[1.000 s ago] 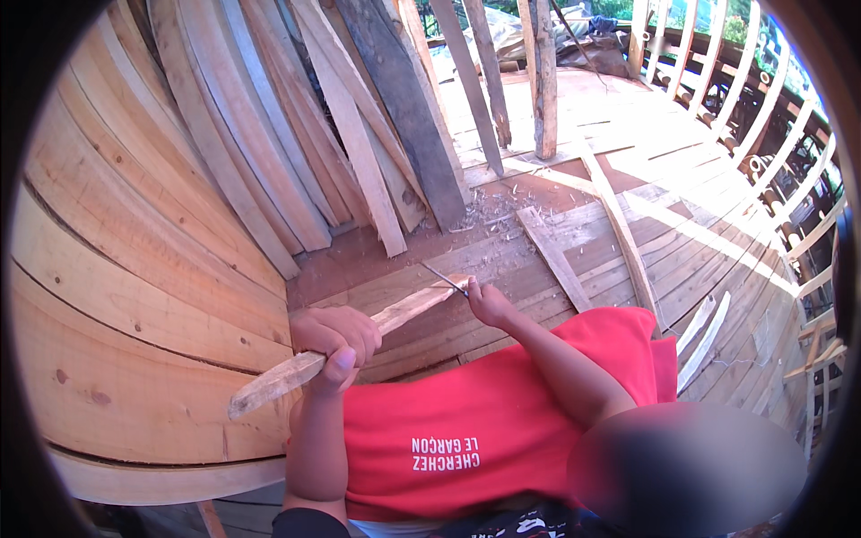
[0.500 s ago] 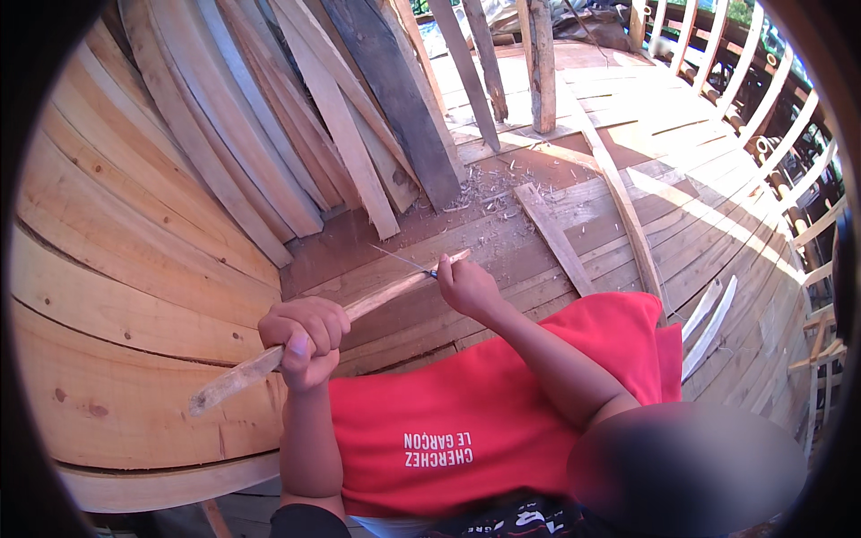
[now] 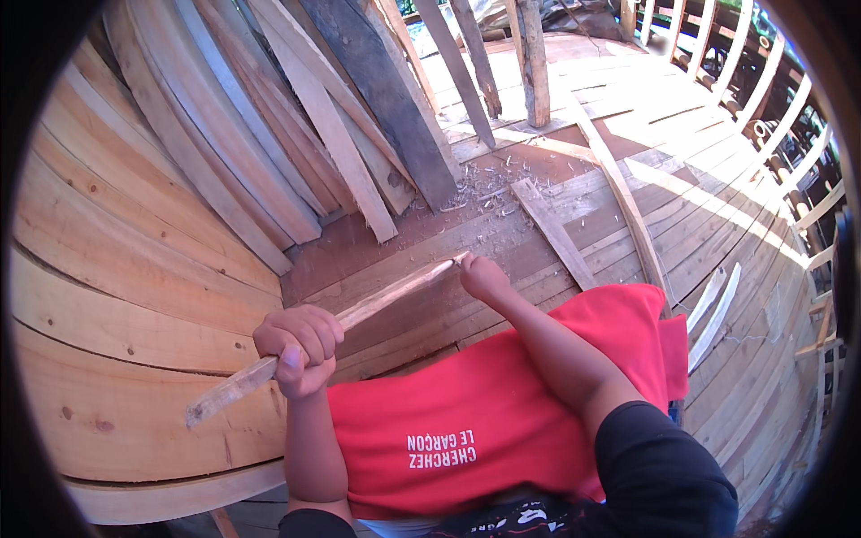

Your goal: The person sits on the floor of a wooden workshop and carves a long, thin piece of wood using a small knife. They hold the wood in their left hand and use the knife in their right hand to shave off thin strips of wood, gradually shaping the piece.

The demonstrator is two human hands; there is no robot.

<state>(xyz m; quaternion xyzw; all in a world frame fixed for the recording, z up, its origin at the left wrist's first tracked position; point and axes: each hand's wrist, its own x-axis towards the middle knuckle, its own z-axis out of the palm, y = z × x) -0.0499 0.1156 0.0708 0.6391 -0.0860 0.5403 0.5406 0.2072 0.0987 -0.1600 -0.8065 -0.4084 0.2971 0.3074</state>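
Note:
My left hand [image 3: 299,350] is wrapped round a long, pale wooden stick [image 3: 395,299]. The stick slants up to the right, with its blunt end sticking out below my fist and its whittled far end at my other hand. At that far end my right hand [image 3: 486,278] is closed on a knife [image 3: 458,261]. Only a small dark bit of the knife shows; the blade can hardly be made out against the wood. Under my arms, a red cloth [image 3: 529,386] with white print lies over my lap.
Curved planks form a wooden wall [image 3: 134,323] on the left. Several boards [image 3: 323,125] lean at the upper left. Wood shavings [image 3: 489,211] litter the plank floor beyond my hands. A short board [image 3: 552,231] and a long strip [image 3: 619,193] lie to the right, near pale curved offcuts [image 3: 717,314].
My right hand has slid outward to the right, to the stick's far tip. The thin blade that stood out over the stick is now hardly visible. My left hand keeps its grip.

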